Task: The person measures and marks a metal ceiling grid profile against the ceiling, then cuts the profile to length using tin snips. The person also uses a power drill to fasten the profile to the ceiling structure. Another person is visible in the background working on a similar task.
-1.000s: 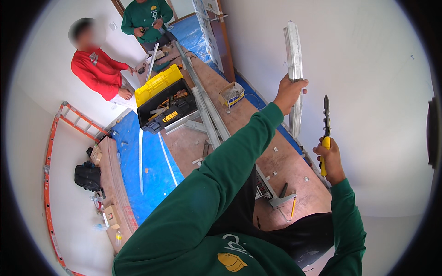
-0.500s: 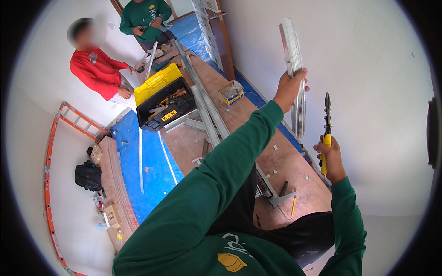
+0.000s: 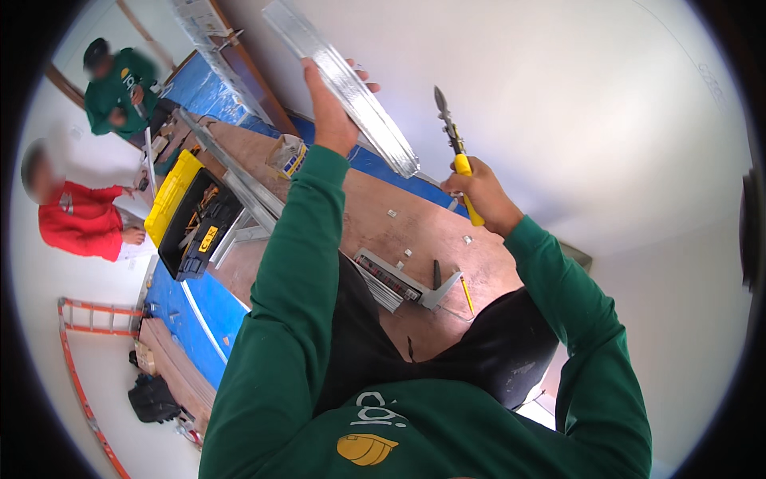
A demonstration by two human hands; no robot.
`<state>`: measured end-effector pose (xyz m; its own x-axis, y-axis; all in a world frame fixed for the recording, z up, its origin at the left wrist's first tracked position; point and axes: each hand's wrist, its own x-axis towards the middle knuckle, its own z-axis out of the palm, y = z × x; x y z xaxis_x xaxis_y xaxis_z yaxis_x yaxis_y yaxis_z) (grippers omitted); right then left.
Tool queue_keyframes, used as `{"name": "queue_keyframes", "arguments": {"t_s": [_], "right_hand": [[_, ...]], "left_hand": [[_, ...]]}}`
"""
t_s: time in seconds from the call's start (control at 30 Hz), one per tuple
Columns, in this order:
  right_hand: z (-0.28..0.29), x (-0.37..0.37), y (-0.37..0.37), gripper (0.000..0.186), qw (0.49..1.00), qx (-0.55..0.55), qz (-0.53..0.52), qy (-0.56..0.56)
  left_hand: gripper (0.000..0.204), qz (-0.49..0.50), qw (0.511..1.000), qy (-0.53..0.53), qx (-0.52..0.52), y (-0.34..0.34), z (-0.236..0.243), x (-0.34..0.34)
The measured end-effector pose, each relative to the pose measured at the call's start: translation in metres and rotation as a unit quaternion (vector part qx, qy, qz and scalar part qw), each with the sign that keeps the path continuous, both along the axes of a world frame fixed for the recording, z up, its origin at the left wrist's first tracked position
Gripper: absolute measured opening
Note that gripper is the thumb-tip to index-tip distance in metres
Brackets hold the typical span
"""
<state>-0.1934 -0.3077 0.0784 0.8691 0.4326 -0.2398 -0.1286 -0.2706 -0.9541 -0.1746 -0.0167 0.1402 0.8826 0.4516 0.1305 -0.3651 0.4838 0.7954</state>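
You are in a room that looks under construction or renovation: plain white walls (image 3: pixel 558 96), blue sheeting (image 3: pixel 219 307) over the floor at left and upper left, an orange ladder (image 3: pixel 70 359) at lower left, and an open toolbox (image 3: pixel 191 259) beside long metal channels (image 3: pixel 247 191). Your metal profile (image 3: pixel 351 92) and yellow-handled snips (image 3: pixel 463 164) suit such a site.
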Motion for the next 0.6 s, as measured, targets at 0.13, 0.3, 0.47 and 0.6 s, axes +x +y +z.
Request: {"name": "queue_keyframes", "arguments": {"t_s": [0.13,0.3,0.47,0.6], "right_hand": [[0.001,0.003,-0.005,0.055,1.0,-0.001,0.002,-0.008],[-0.007,0.023,-0.038,0.06,0.985,-0.15,0.076,-0.04],[-0.057,0.009,-0.093,0.068,0.951,-0.28,0.109,-0.073],[-0.119,-0.03,-0.139,0.071,0.949,-0.303,0.079,-0.029]], "left_hand": [[0.091,0.015,1.0,0.003,-0.018,-0.001,0.004,-0.005],[0.087,0.054,0.998,-0.027,-0.019,0.003,0.005,-0.005],[0.087,0.039,0.999,0.003,-0.001,0.01,0.001,-0.008],[0.087,-0.004,0.997,0.073,0.022,0.009,-0.005,-0.007]]}}
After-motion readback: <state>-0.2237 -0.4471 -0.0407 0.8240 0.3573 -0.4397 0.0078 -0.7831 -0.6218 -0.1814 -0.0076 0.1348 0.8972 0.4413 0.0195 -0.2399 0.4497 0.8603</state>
